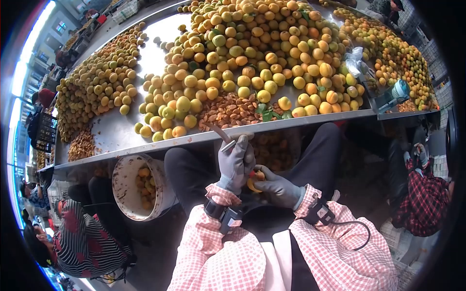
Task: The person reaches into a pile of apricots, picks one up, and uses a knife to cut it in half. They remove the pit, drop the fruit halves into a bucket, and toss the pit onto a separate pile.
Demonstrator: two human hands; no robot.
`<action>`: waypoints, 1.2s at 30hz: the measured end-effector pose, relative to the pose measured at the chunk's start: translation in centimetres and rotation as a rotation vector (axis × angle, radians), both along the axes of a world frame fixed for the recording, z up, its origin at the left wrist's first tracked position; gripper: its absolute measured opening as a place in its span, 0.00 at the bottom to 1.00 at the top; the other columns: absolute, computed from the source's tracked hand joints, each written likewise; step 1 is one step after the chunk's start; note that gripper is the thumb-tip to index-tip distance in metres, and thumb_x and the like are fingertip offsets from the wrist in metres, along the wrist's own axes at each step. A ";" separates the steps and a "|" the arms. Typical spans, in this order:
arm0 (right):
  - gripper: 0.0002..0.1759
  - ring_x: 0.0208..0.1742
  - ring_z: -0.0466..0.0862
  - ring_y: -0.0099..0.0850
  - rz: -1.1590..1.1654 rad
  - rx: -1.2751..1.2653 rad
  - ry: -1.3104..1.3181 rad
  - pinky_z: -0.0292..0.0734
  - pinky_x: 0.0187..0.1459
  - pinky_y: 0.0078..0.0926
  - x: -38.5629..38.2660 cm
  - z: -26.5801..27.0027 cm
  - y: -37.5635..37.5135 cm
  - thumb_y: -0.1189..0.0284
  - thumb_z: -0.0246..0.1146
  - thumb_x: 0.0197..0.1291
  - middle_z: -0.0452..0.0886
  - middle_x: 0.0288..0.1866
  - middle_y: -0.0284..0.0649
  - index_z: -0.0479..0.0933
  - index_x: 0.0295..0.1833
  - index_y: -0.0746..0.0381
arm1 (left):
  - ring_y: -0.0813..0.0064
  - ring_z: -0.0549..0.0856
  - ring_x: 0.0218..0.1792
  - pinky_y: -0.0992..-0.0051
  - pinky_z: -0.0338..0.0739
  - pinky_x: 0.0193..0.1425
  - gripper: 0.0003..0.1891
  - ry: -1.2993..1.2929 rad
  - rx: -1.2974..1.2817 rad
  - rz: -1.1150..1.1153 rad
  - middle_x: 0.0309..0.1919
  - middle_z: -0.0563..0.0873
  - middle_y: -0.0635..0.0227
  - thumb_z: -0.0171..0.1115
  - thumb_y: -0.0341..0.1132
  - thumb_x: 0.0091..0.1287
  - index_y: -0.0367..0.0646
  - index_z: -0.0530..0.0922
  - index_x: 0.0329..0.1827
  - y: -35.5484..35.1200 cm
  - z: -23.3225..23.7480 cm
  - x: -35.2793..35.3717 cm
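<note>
My left hand [235, 162], in a grey glove, is closed around a small knife [219, 132] with a curved blade pointing up and left toward the table edge. Just beside it, my gloved right hand [279, 188] grips an apricot [256, 180] that looks cut open, its orange flesh showing between the fingers. The two hands are close together over my lap. Beyond the knife, a heap of brown pits [233, 111] lies on the metal table [114, 127], in front of a large pile of whole apricots [252, 53].
A white bucket [167, 191] with apricot pieces inside stands left of my knees. The table's metal rim [291, 125] runs just past my hands. A turquoise-topped container [401, 90] sits at the right. Other people sit on both sides, one in a striped top [92, 242].
</note>
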State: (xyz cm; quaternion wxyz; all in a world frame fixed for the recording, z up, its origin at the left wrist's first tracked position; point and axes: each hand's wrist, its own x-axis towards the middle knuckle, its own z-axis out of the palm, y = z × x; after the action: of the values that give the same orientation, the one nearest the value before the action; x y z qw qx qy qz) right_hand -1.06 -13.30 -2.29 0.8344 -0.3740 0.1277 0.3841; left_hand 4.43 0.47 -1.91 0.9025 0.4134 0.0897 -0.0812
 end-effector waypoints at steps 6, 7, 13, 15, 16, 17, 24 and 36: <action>0.19 0.45 0.78 0.21 0.148 -0.108 -0.216 0.77 0.42 0.21 1.5 -3.3 -1.0 0.63 0.55 0.72 0.76 0.53 0.31 0.67 0.64 0.55 | 0.84 0.66 0.10 0.82 0.58 0.13 0.10 0.019 -0.031 0.042 0.14 0.70 0.75 0.59 0.37 0.71 0.39 0.78 0.46 0.9 -0.8 0.6; 0.19 0.45 0.78 0.21 0.149 -0.111 -0.211 0.77 0.42 0.21 2.1 -3.3 -1.0 0.63 0.55 0.72 0.76 0.53 0.31 0.67 0.64 0.55 | 0.86 0.62 0.09 0.82 0.56 0.12 0.11 -0.004 -0.020 0.042 0.15 0.69 0.76 0.56 0.38 0.73 0.40 0.79 0.47 1.4 -0.7 0.6; 0.16 0.42 0.73 0.12 -0.119 -0.825 -0.603 0.70 0.45 0.11 4.7 -9.7 -1.2 0.65 0.53 0.74 0.76 0.46 0.26 0.74 0.62 0.58 | 0.87 0.60 0.09 0.83 0.54 0.12 0.11 -0.098 -0.011 0.073 0.16 0.69 0.77 0.54 0.38 0.74 0.40 0.80 0.48 5.2 -0.7 0.7; 0.16 0.42 0.73 0.13 -0.039 -0.768 -0.619 0.71 0.45 0.12 5.4 -8.7 -2.3 0.66 0.53 0.74 0.76 0.46 0.27 0.73 0.61 0.58 | 0.87 0.60 0.09 0.83 0.53 0.13 0.11 -0.077 -0.012 0.079 0.16 0.69 0.77 0.54 0.38 0.74 0.41 0.80 0.48 6.1 -1.0 0.5; 0.15 0.42 0.73 0.14 0.037 -0.712 -0.629 0.71 0.45 0.14 5.8 -7.3 -2.6 0.67 0.53 0.74 0.76 0.45 0.28 0.73 0.61 0.59 | 0.87 0.60 0.09 0.83 0.54 0.13 0.11 -0.063 -0.010 0.081 0.16 0.69 0.77 0.54 0.38 0.74 0.40 0.80 0.48 6.4 -1.3 0.4; 0.15 0.42 0.73 0.14 0.035 -0.715 -0.633 0.71 0.45 0.14 6.1 -6.1 -2.4 0.67 0.53 0.74 0.76 0.45 0.28 0.73 0.61 0.59 | 0.87 0.60 0.09 0.83 0.54 0.13 0.11 -0.052 -0.009 0.082 0.16 0.69 0.77 0.54 0.38 0.74 0.40 0.80 0.48 6.6 -1.7 0.3; 0.26 0.56 0.78 0.36 -0.104 -0.868 -1.091 0.73 0.57 0.31 13.4 -3.0 1.1 0.76 0.60 0.59 0.77 0.55 0.45 0.68 0.65 0.62 | 0.83 0.65 0.10 0.80 0.59 0.12 0.12 0.084 0.044 0.001 0.16 0.71 0.73 0.59 0.38 0.72 0.38 0.77 0.47 6.6 -3.3 0.3; 0.23 0.53 0.80 0.43 0.065 -0.922 -1.241 0.75 0.55 0.36 29.1 -0.4 10.1 0.65 0.65 0.56 0.81 0.53 0.45 0.77 0.58 0.57 | 0.85 0.68 0.11 0.83 0.61 0.11 0.11 0.217 0.249 -0.250 0.16 0.73 0.77 0.56 0.39 0.73 0.41 0.79 0.48 7.3 -3.2 1.0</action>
State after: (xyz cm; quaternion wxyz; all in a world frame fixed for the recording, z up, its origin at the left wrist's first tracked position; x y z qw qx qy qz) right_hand 28.04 -3.19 -2.67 0.5012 -0.8341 -0.2275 0.0364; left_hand 5.45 7.76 -5.10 0.8123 0.5187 0.1434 -0.2250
